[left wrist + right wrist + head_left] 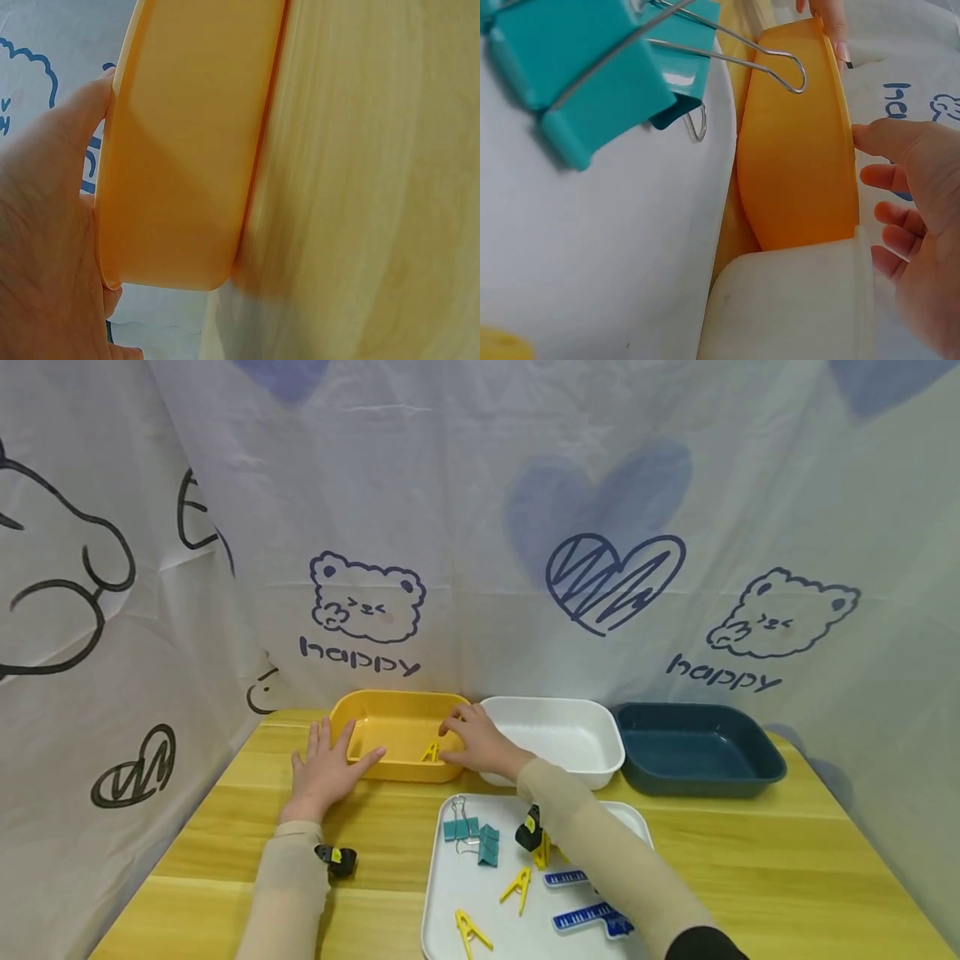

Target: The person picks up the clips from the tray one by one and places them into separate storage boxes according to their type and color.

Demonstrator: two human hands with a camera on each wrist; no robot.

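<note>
Inside a yellow plastic bin (401, 770) at the back left lies a small yellow clip (431, 752). My left hand (322, 772) rests at the bin's left end with its fingers spread and the thumb along the front rim. Over the right end of the same bin is my right hand (483, 743), its fingers loosely bent and nothing visible held in them. The right wrist view shows the right thumb (889, 139) at the bin's rim. In the left wrist view the left hand (45, 202) lies along the rim.
A white bin (555, 703) and a dark blue bin (697, 781) stand to the right. The white tray (442, 910) in front holds teal binder clips (487, 845), yellow clips (516, 889) and blue ruler-patterned clips (583, 917). A printed curtain (480, 527) hangs behind.
</note>
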